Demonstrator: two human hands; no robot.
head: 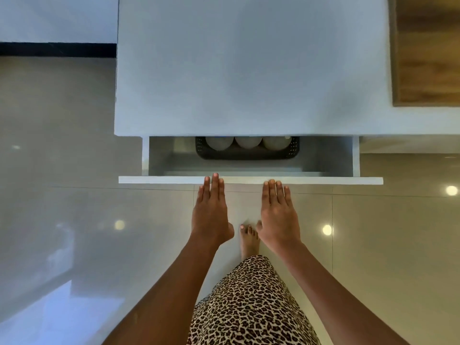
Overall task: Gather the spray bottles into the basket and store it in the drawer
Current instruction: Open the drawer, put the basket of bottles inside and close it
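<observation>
Left hand: your left hand (pixel 211 212) is flat, with the fingers straight and close together. It grips nothing. Its fingertips lie on the top edge of the drawer front, left of centre.
Right hand: your right hand (pixel 278 212) is just as flat, with the fingers straight and the thumb spread toward the middle. It holds nothing. Its fingertips touch the same edge, just beside the other hand.
Drawer: the white drawer (pixel 249 180) stands part-way out from under the desk, its front panel nearest you.
Basket: a dark perforated basket (pixel 249 156) sits inside the drawer at the centre. Its far part is hidden under the desk's edge.
Spray bottles: the spray bottles (pixel 247 141) show only as three pale rounded shapes side by side in the basket. The desk covers the rest of them.
Desk: a plain white desk (pixel 249 70) fills the upper middle of the view and overhangs the drawer.
Around: a wooden panel (pixel 428 51) lies at the upper right and a black strip (pixel 57 49) at the upper left. The glossy tiled floor (pixel 74 195) carries round light reflections.
Below you: one bare foot (pixel 249 241) stands between your wrists, above a leopard-print garment (pixel 249 302).
</observation>
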